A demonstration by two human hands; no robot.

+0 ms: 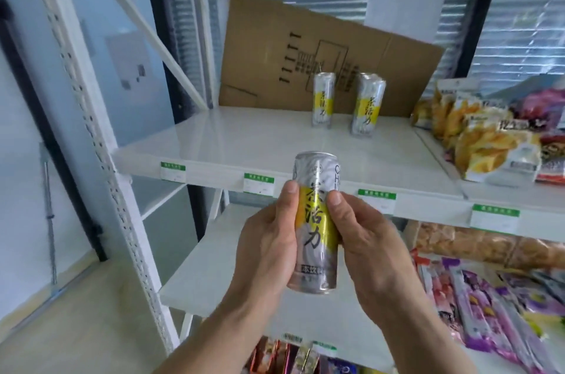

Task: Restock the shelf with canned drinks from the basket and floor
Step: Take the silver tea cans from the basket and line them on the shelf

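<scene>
The can [316, 222] is held upright between both hands in front of the shelf [238, 141] edge. The left hand [269, 246] is wrapped round the can's left side, thumb laid along the label. The right hand [363, 239] is curled round the right side, thumb pressed on the yellow band. Both hands are closed on the can body; the far-side fingers are hidden.

Handling is judged as follows. The can is rigid and smooth-walled, with a glossy surface likely to be slippery. If full, moderate weight is to be expected; the wall may dent under a hard squeeze. The mid-body is judged the best place for a grip, leaving the base free for setting down.

The can is tall and slim, silver, with a yellow diagonal band and large black characters; a small text panel sits near the base.

Two matching cans [323, 104] [367, 109] stand upright on the shelf, well apart from the held one, in front of a leaning cardboard sheet [305, 55]. Snack bags [489, 141] lie to the right.
</scene>
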